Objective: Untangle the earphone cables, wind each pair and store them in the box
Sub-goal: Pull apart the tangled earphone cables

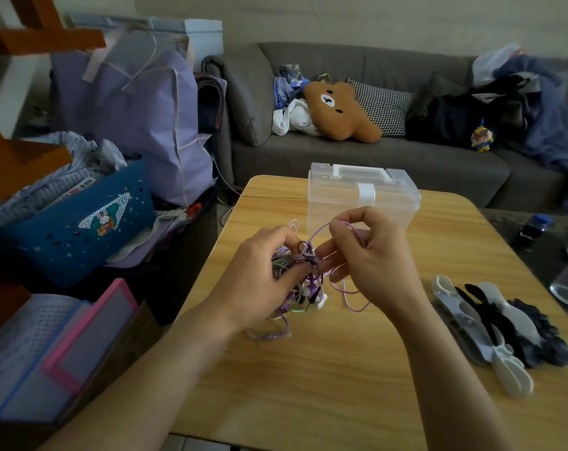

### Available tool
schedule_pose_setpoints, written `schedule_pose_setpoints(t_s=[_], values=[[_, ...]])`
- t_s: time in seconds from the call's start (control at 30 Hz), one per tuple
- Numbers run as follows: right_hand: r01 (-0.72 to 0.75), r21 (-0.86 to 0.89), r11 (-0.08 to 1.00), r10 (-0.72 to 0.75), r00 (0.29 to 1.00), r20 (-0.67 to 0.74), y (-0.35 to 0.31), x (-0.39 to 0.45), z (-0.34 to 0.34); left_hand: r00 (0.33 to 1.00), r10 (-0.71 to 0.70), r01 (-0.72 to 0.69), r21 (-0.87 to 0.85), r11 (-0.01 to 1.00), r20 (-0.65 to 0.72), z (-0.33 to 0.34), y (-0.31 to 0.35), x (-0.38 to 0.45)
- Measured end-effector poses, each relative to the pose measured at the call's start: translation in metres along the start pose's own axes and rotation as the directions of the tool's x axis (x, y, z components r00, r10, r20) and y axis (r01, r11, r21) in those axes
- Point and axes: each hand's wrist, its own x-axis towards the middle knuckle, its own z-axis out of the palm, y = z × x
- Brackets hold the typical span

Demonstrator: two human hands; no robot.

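Two hands worked above the wooden desk [357, 369]: my left hand [260, 278] gripped the tangled earphone cables [304, 284], while my right hand [370, 255] pinched a purple cable [318, 231] looping out of that tangle. Behind them on the desk stood the clear plastic box [362, 198], lid closed.

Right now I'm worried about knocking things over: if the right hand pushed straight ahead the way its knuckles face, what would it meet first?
Probably the clear plastic box, closed, just beyond the right hand, which pinches a purple cable. Depth is unclear.
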Motion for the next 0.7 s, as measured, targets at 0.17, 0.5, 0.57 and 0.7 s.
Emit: schedule_pose_setpoints(t_s=[0.17, 0.5, 0.57, 0.7], values=[[0.034, -0.015, 0.999, -0.035, 0.995, -0.091, -0.002, -0.002, 0.0, 0.999, -0.024, 0.023, -0.047, 0.999, -0.028, -0.004, 0.001, -0.001], [0.004, 0.304, 0.953, 0.089, 0.952, -0.292, -0.008, 0.001, -0.009, 0.998, 0.06, -0.06, 0.046, 0.997, 0.006, -0.007, -0.002, 0.0], [0.015, 0.404, 0.915, 0.128, 0.937, -0.325, -0.008, 0.002, -0.01, 0.998, 0.062, -0.061, 0.045, 0.997, -0.016, -0.007, -0.004, 0.002], [0.107, 0.492, 0.864, 0.131, 0.896, -0.424, -0.008, 0.003, -0.012, 0.992, 0.129, -0.127, 0.114, 0.985, -0.012, -0.007, -0.011, 0.006]])
